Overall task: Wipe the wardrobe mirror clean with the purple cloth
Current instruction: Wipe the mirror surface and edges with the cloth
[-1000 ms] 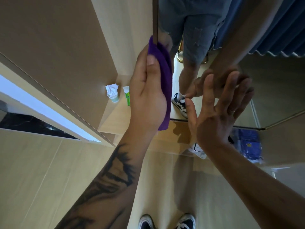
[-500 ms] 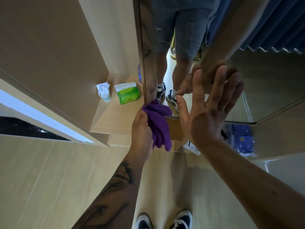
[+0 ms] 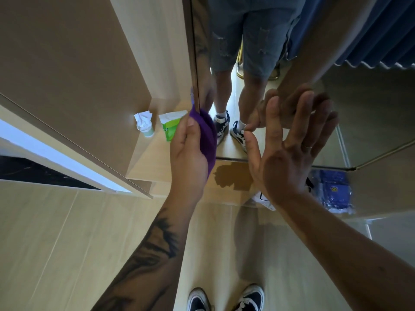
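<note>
Your left hand (image 3: 188, 151) grips purple cloth (image 3: 207, 135) against mirror (image 3: 370, 108) edge, frame centre; your right hand (image 3: 285, 153) flat, fingers spread, on glass

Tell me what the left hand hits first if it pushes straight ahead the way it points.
Probably the mirror: the left hand already holds the purple cloth at its left edge, though actual contact is hard to judge.

Purple cloth (image 3: 207, 135) against mirror (image 3: 370, 108)
</note>
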Motion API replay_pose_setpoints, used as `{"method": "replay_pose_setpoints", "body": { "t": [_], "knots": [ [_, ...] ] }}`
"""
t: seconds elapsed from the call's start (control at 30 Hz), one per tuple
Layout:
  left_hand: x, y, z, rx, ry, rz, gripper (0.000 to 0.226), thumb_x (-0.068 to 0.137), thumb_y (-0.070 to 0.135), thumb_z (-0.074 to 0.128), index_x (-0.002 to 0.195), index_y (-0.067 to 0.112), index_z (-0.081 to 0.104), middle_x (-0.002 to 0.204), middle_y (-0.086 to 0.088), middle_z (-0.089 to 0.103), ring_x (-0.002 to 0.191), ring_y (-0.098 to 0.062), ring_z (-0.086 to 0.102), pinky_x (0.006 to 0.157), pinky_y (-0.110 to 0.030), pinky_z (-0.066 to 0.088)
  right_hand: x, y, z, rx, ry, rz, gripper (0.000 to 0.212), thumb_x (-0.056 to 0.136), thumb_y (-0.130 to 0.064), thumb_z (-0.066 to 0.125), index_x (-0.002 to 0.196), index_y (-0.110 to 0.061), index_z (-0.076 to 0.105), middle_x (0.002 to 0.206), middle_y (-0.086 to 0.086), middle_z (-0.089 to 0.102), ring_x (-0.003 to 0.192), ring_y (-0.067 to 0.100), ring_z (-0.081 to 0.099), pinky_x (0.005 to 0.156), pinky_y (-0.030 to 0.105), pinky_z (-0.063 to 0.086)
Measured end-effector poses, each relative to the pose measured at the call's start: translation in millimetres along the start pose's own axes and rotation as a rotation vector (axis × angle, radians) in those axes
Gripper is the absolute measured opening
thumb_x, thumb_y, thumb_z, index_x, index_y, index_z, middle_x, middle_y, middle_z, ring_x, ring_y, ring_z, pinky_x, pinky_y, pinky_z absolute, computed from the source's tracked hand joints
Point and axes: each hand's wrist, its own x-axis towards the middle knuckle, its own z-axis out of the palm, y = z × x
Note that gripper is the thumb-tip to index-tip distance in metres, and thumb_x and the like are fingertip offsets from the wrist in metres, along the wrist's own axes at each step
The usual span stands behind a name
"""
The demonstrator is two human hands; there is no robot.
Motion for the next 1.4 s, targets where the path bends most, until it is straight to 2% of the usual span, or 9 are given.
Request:
{"method": "replay_pose_setpoints", "body": {
  "t": [0.13, 0.3, 0.6, 0.73, 0.83, 0.97, 1.13, 1.23, 1.4],
  "knots": [
    [4, -40, -3, -0.133, 0.020, -0.178, 0.034, 0.112, 0.026, 0.035, 0.123, 0.014, 0.065, 0.106, 0.001, 0.077, 0.092, -0.014, 0.071, 0.090, -0.044, 0.051, 1, -1, 1, -0.008, 0.014, 0.003, 0.094, 0.100, -0.050, 0.065, 0.165, -0.033, -0.002, 0.152, 0.014, 0.025, 0.140, 0.050, 0.024, 0.120, 0.064, 0.020],
    [1, -55, 5, -0.342, 0.108, -0.386, 0.035, 0.109, 0.032, 0.041, 0.128, 0.020, 0.068, 0.122, -0.010, 0.074, 0.122, -0.037, 0.065, 0.111, -0.061, 0.044, 0, 1, 1, 0.013, -0.001, -0.005, 0.094, 0.100, -0.051, 0.063, 0.164, -0.036, -0.005, 0.153, 0.013, 0.022, 0.145, 0.045, 0.019, 0.122, 0.063, 0.016],
    [-2, 7, 6, -0.107, 0.085, 0.001, 0.028, 0.109, 0.018, 0.045, 0.098, 0.023, 0.070, 0.081, 0.018, 0.071, 0.079, 0.001, 0.064, 0.078, -0.027, 0.048, 0, 0, 3, -0.014, -0.002, 0.008, 0.094, 0.100, -0.051, 0.064, 0.164, -0.036, -0.003, 0.152, 0.014, 0.022, 0.139, 0.050, 0.023, 0.119, 0.066, 0.021],
    [-9, 26, 10, -0.064, 0.043, 0.104, 0.024, 0.110, 0.020, 0.044, 0.115, 0.018, 0.068, 0.073, 0.029, 0.065, 0.074, 0.012, 0.060, 0.069, -0.014, 0.049, -2, -2, 0, -0.008, -0.013, 0.014, 0.080, 0.100, -0.050, 0.064, 0.160, -0.034, 0.013, 0.152, 0.015, 0.022, 0.139, 0.051, 0.023, 0.117, 0.069, 0.025],
    [-3, 17, 9, -0.093, 0.064, 0.040, 0.030, 0.110, 0.022, 0.044, 0.096, 0.029, 0.070, 0.074, 0.026, 0.067, 0.074, 0.010, 0.060, 0.074, -0.019, 0.050, -1, 0, 0, -0.015, -0.018, 0.011, 0.088, 0.101, -0.050, 0.064, 0.164, -0.038, 0.005, 0.152, 0.016, 0.022, 0.140, 0.050, 0.023, 0.119, 0.067, 0.022],
    [6, -23, 3, -0.185, 0.102, -0.141, 0.029, 0.109, 0.015, 0.041, 0.096, 0.016, 0.067, 0.073, 0.009, 0.071, 0.069, -0.005, 0.066, 0.067, -0.022, 0.052, 1, -3, -1, 0.001, -0.018, 0.044, 0.069, 0.100, -0.048, 0.065, 0.155, -0.027, 0.028, 0.151, 0.017, 0.023, 0.139, 0.050, 0.024, 0.116, 0.069, 0.026],
    [5, -43, 4, -0.370, 0.156, -0.354, 0.027, 0.107, 0.020, 0.047, 0.103, 0.014, 0.072, 0.086, -0.002, 0.078, 0.092, -0.021, 0.072, 0.103, -0.047, 0.053, 1, -2, -3, 0.010, -0.019, 0.032, 0.070, 0.101, -0.049, 0.064, 0.156, -0.027, 0.028, 0.151, 0.016, 0.024, 0.139, 0.049, 0.024, 0.117, 0.066, 0.024],
    [7, -40, 5, -0.304, 0.133, -0.317, 0.035, 0.104, 0.024, 0.048, 0.084, 0.024, 0.077, 0.082, 0.003, 0.077, 0.081, -0.014, 0.072, 0.087, -0.038, 0.051, 1, -1, -2, 0.012, -0.012, 0.014, 0.081, 0.101, -0.049, 0.062, 0.164, -0.033, 0.014, 0.151, 0.015, 0.024, 0.139, 0.049, 0.024, 0.117, 0.067, 0.025],
    [-2, -10, -4, -0.165, 0.099, -0.123, 0.028, 0.105, 0.016, 0.047, 0.100, 0.008, 0.073, 0.095, -0.005, 0.072, 0.087, -0.016, 0.065, 0.084, -0.038, 0.047, -5, 1, 0, 0.016, -0.013, 0.011, 0.094, 0.100, -0.049, 0.065, 0.164, -0.035, -0.002, 0.153, 0.013, 0.020, 0.140, 0.051, 0.022, 0.119, 0.066, 0.020]
  ]
}}
